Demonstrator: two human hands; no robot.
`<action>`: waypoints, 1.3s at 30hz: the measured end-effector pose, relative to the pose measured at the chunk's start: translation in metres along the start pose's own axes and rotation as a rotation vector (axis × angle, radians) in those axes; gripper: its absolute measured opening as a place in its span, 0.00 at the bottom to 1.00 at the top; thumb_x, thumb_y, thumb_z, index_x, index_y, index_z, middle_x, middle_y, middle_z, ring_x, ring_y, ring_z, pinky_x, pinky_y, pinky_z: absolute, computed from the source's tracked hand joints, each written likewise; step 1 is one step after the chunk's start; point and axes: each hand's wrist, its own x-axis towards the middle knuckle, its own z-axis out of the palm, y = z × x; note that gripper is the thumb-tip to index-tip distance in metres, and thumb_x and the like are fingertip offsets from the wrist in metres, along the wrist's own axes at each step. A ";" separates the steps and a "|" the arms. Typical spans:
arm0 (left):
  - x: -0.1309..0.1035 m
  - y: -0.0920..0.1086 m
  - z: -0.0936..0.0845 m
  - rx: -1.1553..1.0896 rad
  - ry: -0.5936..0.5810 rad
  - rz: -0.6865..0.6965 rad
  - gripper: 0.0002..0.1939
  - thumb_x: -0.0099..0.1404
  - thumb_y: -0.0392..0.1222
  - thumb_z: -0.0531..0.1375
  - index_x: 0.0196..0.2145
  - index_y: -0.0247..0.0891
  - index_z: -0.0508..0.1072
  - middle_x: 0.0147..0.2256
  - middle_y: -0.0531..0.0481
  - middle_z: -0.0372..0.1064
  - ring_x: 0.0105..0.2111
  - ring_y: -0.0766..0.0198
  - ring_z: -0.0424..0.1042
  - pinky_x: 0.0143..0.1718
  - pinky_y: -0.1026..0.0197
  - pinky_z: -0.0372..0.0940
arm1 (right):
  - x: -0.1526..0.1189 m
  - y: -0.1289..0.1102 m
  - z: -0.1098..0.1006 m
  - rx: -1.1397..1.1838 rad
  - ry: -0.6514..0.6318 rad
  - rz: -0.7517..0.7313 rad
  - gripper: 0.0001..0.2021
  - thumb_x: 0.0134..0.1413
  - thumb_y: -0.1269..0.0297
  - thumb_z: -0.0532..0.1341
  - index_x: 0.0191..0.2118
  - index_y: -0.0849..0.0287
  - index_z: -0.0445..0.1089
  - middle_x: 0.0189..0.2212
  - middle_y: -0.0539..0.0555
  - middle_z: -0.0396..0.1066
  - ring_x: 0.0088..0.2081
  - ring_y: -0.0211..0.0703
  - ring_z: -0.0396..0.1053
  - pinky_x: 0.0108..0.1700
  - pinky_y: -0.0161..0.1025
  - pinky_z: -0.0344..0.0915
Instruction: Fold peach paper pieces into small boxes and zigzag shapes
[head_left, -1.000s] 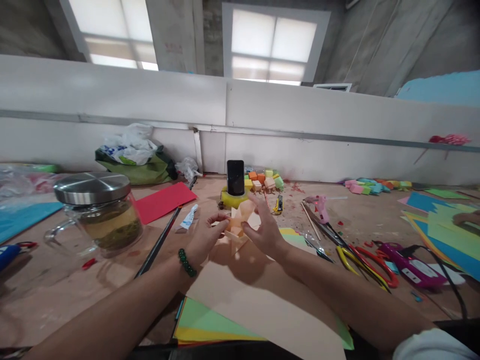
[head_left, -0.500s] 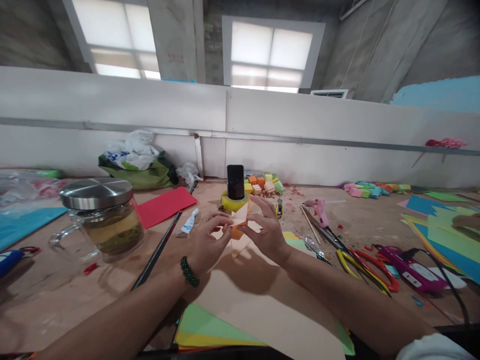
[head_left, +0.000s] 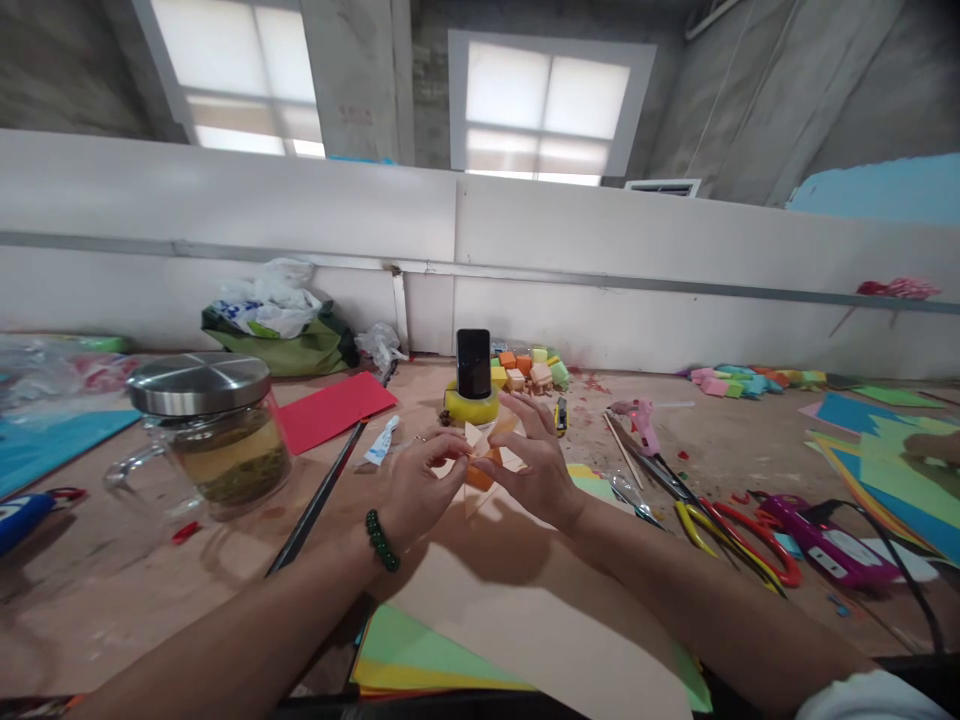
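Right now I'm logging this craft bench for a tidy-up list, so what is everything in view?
folded paper piece: one, peach and orange, held between both hands above the bench
glass jar: one, clear with steel lid, left side
red sheet: one, red, behind the jar
phone: one, black, upright on a yellow tape roll
foam cubes: several, mixed colours, by the wall
glue gun: one, pink, right of centre
scissors: two pairs, red and yellow, right
paper stack: several sheets, peach, green, yellow, near edge
left hand: one, green bead bracelet
right hand: one
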 end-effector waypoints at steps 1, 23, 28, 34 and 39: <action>0.000 -0.001 0.001 -0.013 -0.010 -0.008 0.06 0.56 0.35 0.57 0.27 0.38 0.75 0.32 0.49 0.74 0.33 0.64 0.73 0.30 0.66 0.68 | 0.000 0.000 0.000 -0.005 -0.006 -0.001 0.07 0.53 0.58 0.65 0.29 0.55 0.73 0.55 0.58 0.65 0.58 0.54 0.59 0.58 0.54 0.58; 0.001 0.001 0.000 -0.024 -0.093 -0.101 0.11 0.56 0.33 0.54 0.29 0.39 0.77 0.33 0.48 0.73 0.32 0.64 0.74 0.27 0.67 0.68 | -0.002 0.004 0.006 -0.001 -0.036 0.011 0.09 0.52 0.58 0.66 0.26 0.56 0.72 0.48 0.58 0.72 0.54 0.53 0.62 0.56 0.52 0.59; 0.000 0.001 0.000 -0.033 -0.138 -0.080 0.12 0.56 0.32 0.54 0.29 0.39 0.79 0.35 0.47 0.72 0.35 0.62 0.74 0.27 0.66 0.69 | -0.005 0.003 0.006 -0.036 -0.047 -0.010 0.09 0.54 0.60 0.65 0.25 0.55 0.71 0.48 0.56 0.72 0.54 0.52 0.62 0.58 0.53 0.55; -0.001 -0.001 0.001 -0.051 -0.131 -0.083 0.10 0.58 0.35 0.57 0.31 0.40 0.80 0.34 0.47 0.74 0.34 0.62 0.74 0.30 0.64 0.70 | -0.006 -0.001 0.006 -0.089 -0.067 -0.040 0.08 0.57 0.65 0.61 0.27 0.55 0.72 0.49 0.56 0.72 0.54 0.51 0.63 0.60 0.53 0.50; -0.001 -0.003 0.000 0.000 -0.098 -0.094 0.07 0.57 0.35 0.58 0.29 0.39 0.77 0.28 0.50 0.74 0.29 0.64 0.72 0.28 0.65 0.68 | -0.007 -0.006 0.006 -0.094 -0.066 -0.043 0.08 0.56 0.67 0.61 0.26 0.54 0.73 0.49 0.54 0.72 0.54 0.50 0.63 0.61 0.52 0.49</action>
